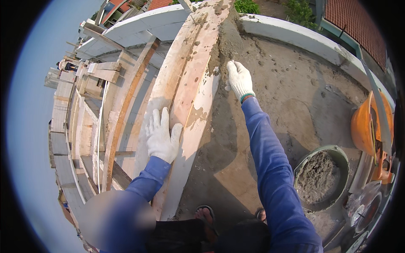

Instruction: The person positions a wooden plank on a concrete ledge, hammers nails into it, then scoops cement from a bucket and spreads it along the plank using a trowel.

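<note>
My left hand [163, 137], in a white knit glove, lies flat with fingers spread on a long mortar-spotted wooden board [201, 71] running away from me. My right hand [239, 80], gloved the same way, is closed just right of the board, near its far part. Whatever it may grip is hidden or blends into the grey behind it. Just beyond that hand, wet grey mortar [230, 40] is heaped along the board's right edge. Below the board's edge, a pale strip [206, 95] of its side is partly smeared with mortar.
A bucket [345, 168] of wet mortar stands on the concrete floor [270, 126] at right. Beyond it are an orange hard hat [358, 126] and clear plastic wrapping [358, 200]. A low white wall [295, 38] curves across the far side. Timber beams [130, 109] lie lower down at left.
</note>
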Demonstrator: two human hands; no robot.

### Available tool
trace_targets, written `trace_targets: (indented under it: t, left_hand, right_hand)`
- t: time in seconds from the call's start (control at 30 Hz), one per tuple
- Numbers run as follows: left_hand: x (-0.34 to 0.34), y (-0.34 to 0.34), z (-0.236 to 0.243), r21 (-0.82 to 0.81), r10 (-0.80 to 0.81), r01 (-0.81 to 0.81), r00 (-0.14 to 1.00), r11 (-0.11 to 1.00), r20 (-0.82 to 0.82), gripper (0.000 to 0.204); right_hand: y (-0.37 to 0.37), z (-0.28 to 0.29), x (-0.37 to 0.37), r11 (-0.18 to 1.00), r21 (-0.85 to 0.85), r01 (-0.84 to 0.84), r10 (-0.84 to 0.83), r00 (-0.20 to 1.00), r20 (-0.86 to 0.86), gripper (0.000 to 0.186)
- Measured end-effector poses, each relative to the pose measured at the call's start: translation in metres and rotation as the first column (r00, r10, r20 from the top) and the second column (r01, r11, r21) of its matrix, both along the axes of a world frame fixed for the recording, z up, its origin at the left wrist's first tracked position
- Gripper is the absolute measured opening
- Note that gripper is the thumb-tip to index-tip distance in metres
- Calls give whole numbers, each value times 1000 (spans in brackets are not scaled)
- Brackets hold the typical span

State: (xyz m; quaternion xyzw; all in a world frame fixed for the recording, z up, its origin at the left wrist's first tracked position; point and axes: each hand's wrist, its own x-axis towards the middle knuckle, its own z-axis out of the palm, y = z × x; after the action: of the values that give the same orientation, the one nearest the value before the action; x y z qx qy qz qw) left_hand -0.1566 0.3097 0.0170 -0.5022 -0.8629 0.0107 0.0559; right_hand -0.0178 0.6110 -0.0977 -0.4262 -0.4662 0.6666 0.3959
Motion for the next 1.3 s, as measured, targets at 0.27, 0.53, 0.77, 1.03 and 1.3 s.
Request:
trace_targets:
  t: [0.27, 0.53, 0.77, 1.03, 1.3]
  left_hand:
    - [-10, 5, -9, 22, 11, -12, 1000, 1000, 15, 78]
    - [-11, -2, -9, -8, 18, -19, 997, 1000, -75, 77]
    - [-2, 15, -9, 12, -30, 31, 997, 999, -67, 76]
    - [3, 4, 15, -39, 36, -38, 998, 999, -61, 78]
    - [-33, -7, -20, -19, 51, -52, 996, 998, -70, 80]
  right_hand:
    - [-144, 18, 60, 860, -329, -390, 258, 889, -379, 40]
    - [-101, 61, 130, 950, -293, 105, -223, 885, -408, 37]
    - [39, 2, 89, 559, 430, 709, -828, 511, 234, 68]
    - [-234, 14, 102, 958, 288, 13, -123, 922, 368, 56]
    - [-256, 154, 391, 979, 128, -162, 4, 634, 773, 26]
